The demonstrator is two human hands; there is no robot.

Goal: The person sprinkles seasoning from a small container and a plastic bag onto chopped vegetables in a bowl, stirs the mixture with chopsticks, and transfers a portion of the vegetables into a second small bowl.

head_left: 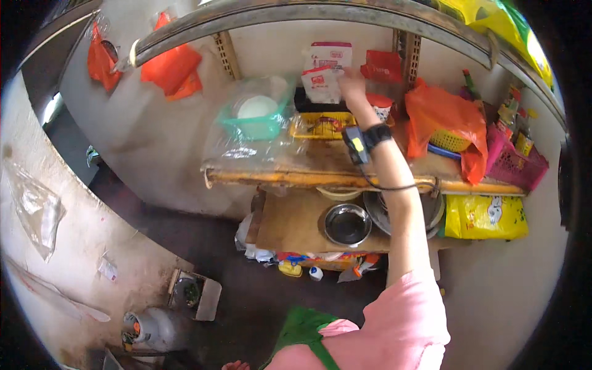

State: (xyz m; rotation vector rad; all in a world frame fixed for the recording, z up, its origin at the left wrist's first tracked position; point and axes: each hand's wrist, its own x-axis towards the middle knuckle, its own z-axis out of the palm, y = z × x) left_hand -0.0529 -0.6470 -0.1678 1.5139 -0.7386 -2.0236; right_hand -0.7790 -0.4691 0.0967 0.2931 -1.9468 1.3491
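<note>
My right arm stretches up to the wooden shelf. There my right hand [353,85] is closed on the edge of a white packet with red print [322,85]. Behind it stands another packet, white with a dark pink top [332,55]. A yellow basket [302,127] with small items sits just below the hand, and a red and white tub [380,106] is to the right of my wrist. Only a bit of my left hand [235,365] shows at the bottom edge, its fingers mostly cut off.
Left on the shelf [271,175] is a green basket [251,127] with bowls under clear plastic. To the right are an orange bag [441,111] and a purple basket [515,161] with bottles. A metal bar [296,15] crosses above. Below stands a steel bowl [348,224].
</note>
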